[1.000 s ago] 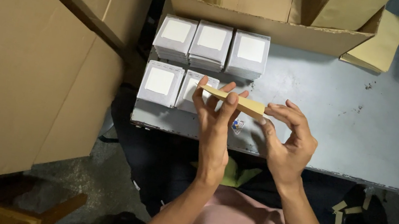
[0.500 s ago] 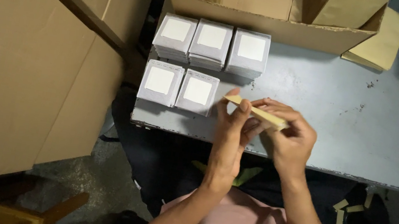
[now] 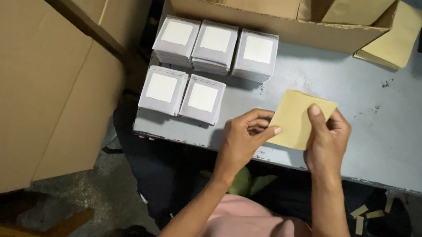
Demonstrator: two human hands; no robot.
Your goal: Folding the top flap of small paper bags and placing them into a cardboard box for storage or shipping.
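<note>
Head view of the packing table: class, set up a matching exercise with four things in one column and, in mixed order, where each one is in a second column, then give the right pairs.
Things:
1. tan paper square
2. grey packets
3. open cardboard box
4. loose tan sheets

Places:
A. at the table's far edge, holding tan paper
B. held between both hands over the table
C. on the table beside the box's right end
D. in two rows on the table's left part

Pairs: 1-B, 2-D, 3-A, 4-C

Five grey packet stacks (image 3: 190,69) — one tan envelope (image 3: 296,118) — two hands (image 3: 242,138).
</note>
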